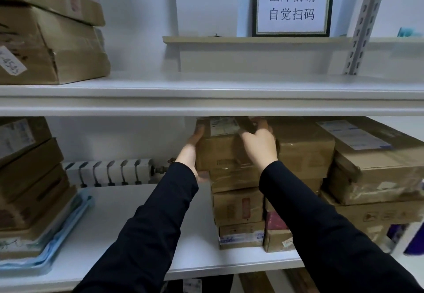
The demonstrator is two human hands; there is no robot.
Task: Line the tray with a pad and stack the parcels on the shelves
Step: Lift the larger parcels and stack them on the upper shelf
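Head view: both hands are reaching into the lower shelf (142, 228) of a white rack, working on the top parcel (220, 152) of a stack of parcels (237, 205) near the middle of the shelf. The left hand (195, 143) is lying flat against the parcel's left side, fingers straight and pointing up toward the underside of the upper shelf (206, 90). The right hand (260, 146) is gripping the same parcel at its upper right, fingers curling over the top edge beside a white label – the fingertips are disappearing under the shelf lip. Dark sleeves are covering both arms to the wrists.

The top parcel is sitting on three or four smaller cartons and touching more brown cardboard parcels (376, 173) piled to the right. At the left end of the same shelf a pale blue tray (46, 264) is carrying a leaning pile of cardboard boxes (29, 178) – whether a pad is lining it cannot be told apart from the tray itself. A white radiator (107, 173) is showing behind the shelf, between the tray and the hands.

On the upper shelf, two large taped cartons (46, 45) are standing at the left. A framed sign (292, 4) with Chinese characters is resting on a ledge behind, beside a perforated metal upright (364, 22).
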